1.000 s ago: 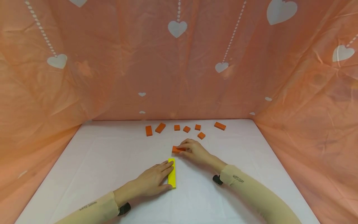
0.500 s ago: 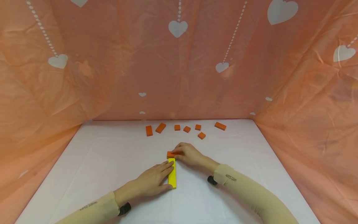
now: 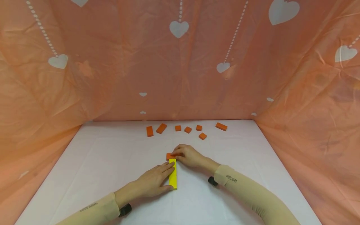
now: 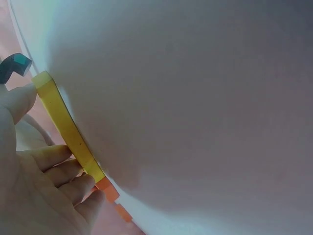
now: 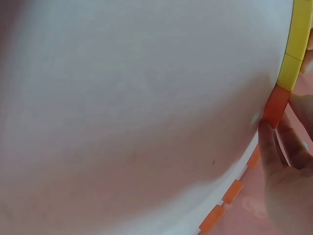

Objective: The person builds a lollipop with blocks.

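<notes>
A yellow bar (image 3: 172, 179) lies lengthwise on the white tabletop. Towards its far end, the right wrist view shows a seam line across the yellow bar (image 5: 297, 32). My left hand (image 3: 153, 181) rests against it with extended fingers, the fingertips over its upper part and the thumb at the near end. An orange block (image 3: 168, 156) lies crosswise at the bar's far end. Between thumb and fingers, my right hand (image 3: 189, 155) pinches this orange block (image 5: 276, 106), covering its right part. In the right wrist view it meets the yellow end.
Farther back on the white table (image 3: 112, 150) are scattered orange pieces, among them a long block (image 3: 150, 131), a second long block (image 3: 221, 126) and a small square one (image 3: 202, 136). Pink cloth walls (image 3: 174, 78) with white hearts surround the table's back and sides.
My right hand has brought the orange block left and nearer, from behind and right of the yellow bar to its far end. The left hand and yellow bar have stayed in place.
</notes>
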A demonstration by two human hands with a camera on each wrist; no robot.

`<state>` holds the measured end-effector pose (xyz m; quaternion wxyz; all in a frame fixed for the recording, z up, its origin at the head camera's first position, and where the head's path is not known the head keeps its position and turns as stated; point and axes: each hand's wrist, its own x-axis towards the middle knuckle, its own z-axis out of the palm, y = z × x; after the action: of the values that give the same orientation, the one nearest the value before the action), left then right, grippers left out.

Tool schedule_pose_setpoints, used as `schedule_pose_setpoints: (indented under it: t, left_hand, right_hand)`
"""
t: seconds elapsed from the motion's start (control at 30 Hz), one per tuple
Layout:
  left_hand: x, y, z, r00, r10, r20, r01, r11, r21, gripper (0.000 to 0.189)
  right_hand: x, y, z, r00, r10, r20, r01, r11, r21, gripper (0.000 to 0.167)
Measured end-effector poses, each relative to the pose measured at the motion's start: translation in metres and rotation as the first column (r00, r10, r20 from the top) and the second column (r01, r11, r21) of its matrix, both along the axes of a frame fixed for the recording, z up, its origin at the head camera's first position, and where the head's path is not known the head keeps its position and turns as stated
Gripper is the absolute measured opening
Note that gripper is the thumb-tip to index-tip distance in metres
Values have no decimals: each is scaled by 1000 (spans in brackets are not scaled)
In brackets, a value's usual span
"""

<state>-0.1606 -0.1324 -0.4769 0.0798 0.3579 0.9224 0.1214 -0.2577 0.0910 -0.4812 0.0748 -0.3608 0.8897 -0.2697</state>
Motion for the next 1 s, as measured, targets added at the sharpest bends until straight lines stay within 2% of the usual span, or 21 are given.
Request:
schedule_pose_setpoints:
  t: [0.23,0.73,1.0]
  left_hand:
    - [0,0,-1,1000,0,1,0,1000,-5,75]
    - [-2,0,-1,1000,3,-4,-3,1000,13,74]
    - [-2,0,0,1000,11,3,-11,1000,12,75]
  right_hand:
    - [0,0,0,999,19,-30,-19,1000,-4,27]
    - [2,-1,1,999,16,-34,-16,1000,-16,26]
    - [4,1,2,1000,-9,6,9,998,-55,28]
